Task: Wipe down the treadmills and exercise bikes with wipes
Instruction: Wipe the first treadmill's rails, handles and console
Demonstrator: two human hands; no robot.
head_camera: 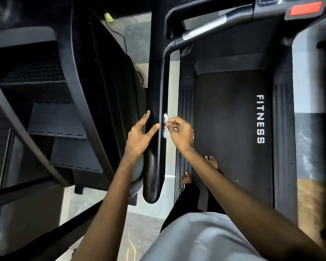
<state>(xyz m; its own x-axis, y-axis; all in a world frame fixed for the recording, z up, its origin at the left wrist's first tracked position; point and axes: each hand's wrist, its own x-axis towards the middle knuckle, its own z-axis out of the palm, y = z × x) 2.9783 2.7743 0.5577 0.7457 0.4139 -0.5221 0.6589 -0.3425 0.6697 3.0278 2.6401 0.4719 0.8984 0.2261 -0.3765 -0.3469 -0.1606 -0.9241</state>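
The rail point(156, 87) blocks the way from 6 to 12 o'clock. The belt point(231, 129) at 3 has room. Steps point(56, 119) crowd 9.

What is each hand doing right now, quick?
Left hand: open, fingers straight, at the treadmill handrail, holding nothing.
Right hand: pinching a white wipe against the same rail.

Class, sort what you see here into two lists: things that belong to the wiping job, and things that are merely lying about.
Belongs to the job:
wipe, pinched in the right hand
treadmill handrail, touched by the wipe
left hand, touching that handrail
treadmill belt

Just lying about:
stair machine on the left
yellow-green object on the floor
black cable near it
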